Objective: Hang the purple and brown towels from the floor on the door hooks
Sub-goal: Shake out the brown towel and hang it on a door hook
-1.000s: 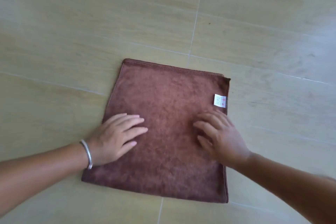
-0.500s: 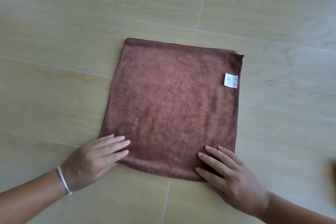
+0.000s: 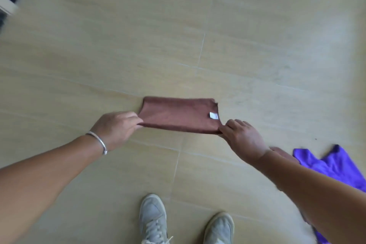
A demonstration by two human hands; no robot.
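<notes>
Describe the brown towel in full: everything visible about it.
The brown towel is a soft, fuzzy-looking cloth with a stitched hem and a small white label near its right edge. It is stretched wide between both hands: the left hand pinches its near left corner, the right hand its near right corner. Its near edge looks lifted; whether the far edge touches the tiled floor is unclear. It is not yet hung.

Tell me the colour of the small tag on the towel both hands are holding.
White, on the brown towel near its right edge; the tag shows in the head view.
</notes>
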